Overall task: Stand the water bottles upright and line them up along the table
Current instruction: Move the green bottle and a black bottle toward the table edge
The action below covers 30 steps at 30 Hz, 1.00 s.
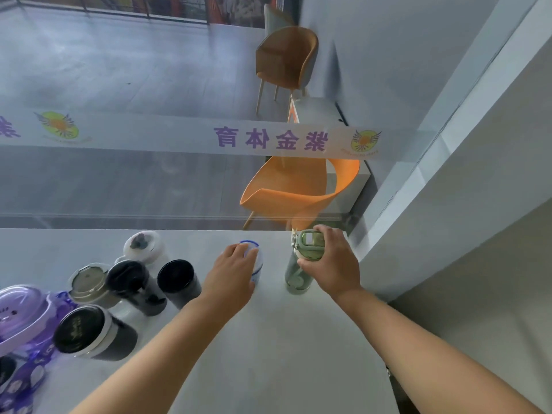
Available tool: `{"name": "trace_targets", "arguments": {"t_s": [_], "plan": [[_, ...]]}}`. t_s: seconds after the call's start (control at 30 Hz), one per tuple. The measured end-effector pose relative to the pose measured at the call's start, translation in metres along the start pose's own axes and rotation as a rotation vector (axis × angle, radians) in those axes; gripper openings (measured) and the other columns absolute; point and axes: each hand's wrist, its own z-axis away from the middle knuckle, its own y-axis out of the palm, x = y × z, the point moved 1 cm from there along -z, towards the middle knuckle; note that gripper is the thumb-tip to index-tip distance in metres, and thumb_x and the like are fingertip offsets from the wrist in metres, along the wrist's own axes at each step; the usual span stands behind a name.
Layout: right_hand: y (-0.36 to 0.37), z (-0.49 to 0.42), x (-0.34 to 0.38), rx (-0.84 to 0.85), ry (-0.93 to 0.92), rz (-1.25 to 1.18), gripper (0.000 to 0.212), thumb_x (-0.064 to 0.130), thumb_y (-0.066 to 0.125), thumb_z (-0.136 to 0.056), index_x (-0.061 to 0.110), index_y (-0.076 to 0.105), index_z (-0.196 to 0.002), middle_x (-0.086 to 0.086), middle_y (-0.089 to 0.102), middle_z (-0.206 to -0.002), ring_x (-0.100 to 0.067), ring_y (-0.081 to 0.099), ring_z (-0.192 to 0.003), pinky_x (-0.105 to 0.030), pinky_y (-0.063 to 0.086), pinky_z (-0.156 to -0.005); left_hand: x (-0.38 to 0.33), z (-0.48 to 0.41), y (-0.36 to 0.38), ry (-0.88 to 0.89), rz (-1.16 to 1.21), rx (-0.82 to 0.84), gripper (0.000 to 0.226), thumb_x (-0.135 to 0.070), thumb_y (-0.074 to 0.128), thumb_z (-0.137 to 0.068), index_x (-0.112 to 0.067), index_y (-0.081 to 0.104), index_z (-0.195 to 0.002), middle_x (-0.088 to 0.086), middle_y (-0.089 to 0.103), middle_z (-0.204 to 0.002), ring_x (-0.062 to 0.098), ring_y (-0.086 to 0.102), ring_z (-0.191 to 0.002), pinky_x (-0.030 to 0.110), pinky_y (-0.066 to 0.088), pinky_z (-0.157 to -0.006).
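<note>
The right hand (pixel 331 261) has its grip wrapped round the neck of the green bottle (pixel 298 273), just under its lid — the bottle stands upright on the counter (pixel 283 339) near the far edge. Just left of that grip, the left hand (pixel 236 276) lies over the white bottle (pixel 254 258), fingers curled on its side; it seems upright, though the hand hides most of it. Further left of both grips stands a cluster of dark bottles (pixel 176 279) and a purple bottle (pixel 21 312).

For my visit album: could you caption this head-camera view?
Right hand grips a green bottle, left hand a white bottle, on the table.
</note>
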Motion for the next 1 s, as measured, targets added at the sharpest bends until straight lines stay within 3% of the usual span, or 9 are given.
{"name": "trace_targets", "arguments": {"t_s": [0.3, 0.7, 0.87, 1.0], "plan": [[-0.009, -0.068, -0.049, -0.032, 0.057, -0.034, 0.065, 0.027, 0.081, -0.062, 0.019, 0.05, -0.118, -0.005, 0.051, -0.114, -0.025, 0.053, -0.103, -0.028, 0.042, -0.074, -0.021, -0.047, 0.012, -0.069, -0.137, 0.024, 0.063, -0.033, 0.05, -0.092, -0.018, 0.018, -0.145, 0.004, 0.013, -0.156, 0.025, 0.003, -0.144, 0.039, 0.002, -0.118], [-0.005, -0.096, -0.067, -0.052, -0.013, -0.049, 0.065, 0.034, 0.08, -0.065, 0.019, 0.048, -0.12, -0.006, 0.052, -0.112, -0.025, 0.053, -0.1, -0.032, 0.048, -0.076, -0.03, -0.068, 0.018, -0.093, -0.126, 0.045, 0.061, -0.035, 0.051, -0.091, -0.019, 0.023, -0.144, 0.004, 0.018, -0.156, 0.024, 0.007, -0.145, 0.039, 0.003, -0.118], [-0.004, -0.095, -0.072, -0.062, -0.028, -0.006, 0.068, 0.033, 0.077, -0.07, 0.019, 0.043, -0.127, -0.008, 0.051, -0.115, -0.028, 0.053, -0.103, -0.028, 0.043, -0.073, -0.031, -0.067, 0.018, -0.1, -0.12, 0.05, 0.062, -0.034, 0.051, -0.091, -0.019, 0.024, -0.144, 0.005, 0.019, -0.156, 0.024, 0.007, -0.145, 0.04, 0.004, -0.118], [-0.004, -0.091, -0.07, -0.113, -0.07, 0.065, 0.073, 0.033, 0.078, -0.069, 0.014, 0.042, -0.13, -0.013, 0.053, -0.118, -0.031, 0.052, -0.106, -0.041, 0.046, -0.086, -0.028, -0.061, 0.016, -0.104, -0.125, 0.045, 0.061, -0.037, 0.049, -0.092, -0.02, 0.022, -0.145, 0.003, 0.017, -0.156, 0.023, 0.008, -0.144, 0.039, 0.005, -0.118]]}}
